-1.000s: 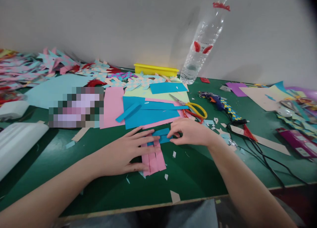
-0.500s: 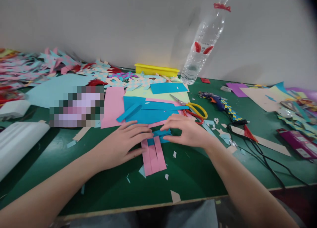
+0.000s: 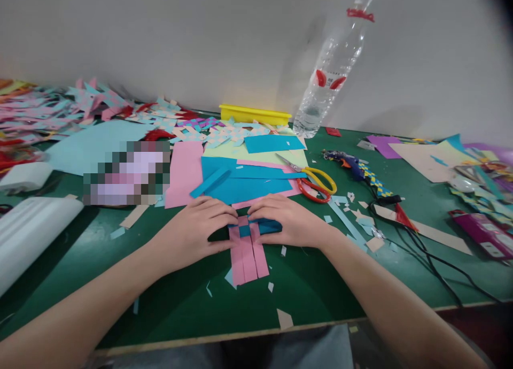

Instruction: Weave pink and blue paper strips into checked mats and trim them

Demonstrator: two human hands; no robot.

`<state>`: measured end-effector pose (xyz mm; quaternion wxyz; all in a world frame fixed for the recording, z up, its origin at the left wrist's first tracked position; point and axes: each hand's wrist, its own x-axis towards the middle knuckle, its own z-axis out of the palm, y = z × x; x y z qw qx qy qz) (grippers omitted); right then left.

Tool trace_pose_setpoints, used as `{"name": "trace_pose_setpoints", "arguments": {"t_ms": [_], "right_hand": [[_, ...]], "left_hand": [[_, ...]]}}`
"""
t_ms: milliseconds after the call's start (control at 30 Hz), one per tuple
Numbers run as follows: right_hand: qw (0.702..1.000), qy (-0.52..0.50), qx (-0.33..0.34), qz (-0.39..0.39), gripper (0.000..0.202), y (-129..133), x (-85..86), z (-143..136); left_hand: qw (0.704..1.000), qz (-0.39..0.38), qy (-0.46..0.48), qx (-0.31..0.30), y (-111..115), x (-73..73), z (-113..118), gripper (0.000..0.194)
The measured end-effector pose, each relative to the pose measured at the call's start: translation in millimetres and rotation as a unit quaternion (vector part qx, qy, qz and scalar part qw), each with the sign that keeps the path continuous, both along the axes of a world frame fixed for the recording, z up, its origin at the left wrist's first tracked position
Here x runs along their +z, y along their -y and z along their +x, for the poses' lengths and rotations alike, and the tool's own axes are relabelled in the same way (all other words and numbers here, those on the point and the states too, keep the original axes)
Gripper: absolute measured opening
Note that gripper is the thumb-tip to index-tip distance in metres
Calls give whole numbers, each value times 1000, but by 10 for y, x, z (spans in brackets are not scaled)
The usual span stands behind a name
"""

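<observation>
Pink paper [image 3: 247,259] cut into strips lies near the table's front edge, with blue paper strips [image 3: 266,226] crossing between its upper parts. My left hand [image 3: 202,224] touches the left edge of the pink paper, its thumb and fingers curved and apart. From the right, my right hand [image 3: 290,219] has its fingers curled over the blue strips, and its thumb tip rests on the right pink strip. Just beyond my hands lie blue sheets [image 3: 252,183] on pink paper. Scissors [image 3: 315,179] with yellow and red handles are at their right.
A plastic bottle [image 3: 331,69] leans by the wall behind a yellow holder [image 3: 256,115]. Paper scraps [image 3: 226,133] line the back. A white device [image 3: 36,235] is at left; black cables [image 3: 425,256] and a purple box [image 3: 481,232] are at right.
My right hand has moved slightly toward me, its fingers and thumb now nearer the pink strips. A pink strip now lies over the blue at the top. The scissors' red handle shows more fully.
</observation>
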<state>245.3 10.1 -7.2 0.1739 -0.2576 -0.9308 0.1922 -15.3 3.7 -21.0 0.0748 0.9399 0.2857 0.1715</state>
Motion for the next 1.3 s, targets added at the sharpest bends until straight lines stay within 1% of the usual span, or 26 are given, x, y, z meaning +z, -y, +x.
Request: {"name": "trace_pose_setpoints", "arguments": {"t_ms": [333,467,567,667,767,900,1167,1300], "right_hand": [[1000,3,-1,1,29,10,23,0],[1000,-1,-3,1,33,3,24,9],[1000,-2,-17,6,36,-4,13,15],[1000,6,-27,7,35,-6,8,20],[999,16,-38,-3,33,-5,15,28],[998,16,-53,-13,37,-2,25,38],[998,9,-51,-19,34,0,5,13],[999,0,-42,-32,34,6,14,-1]], "left_hand": [[1000,-2,-15,-3,13,8,3,29],[1000,-3,-11,-2,25,23,11,32],[1000,-3,-3,-1,38,31,10,35],[1000,-14,-15,-7,49,35,3,38],[999,-28,-32,-8,54,40,3,36],[999,-39,-31,-5,49,42,18,34],[999,-38,-18,-14,43,49,35,32],[999,-37,-31,-15,49,61,35,31]]}}
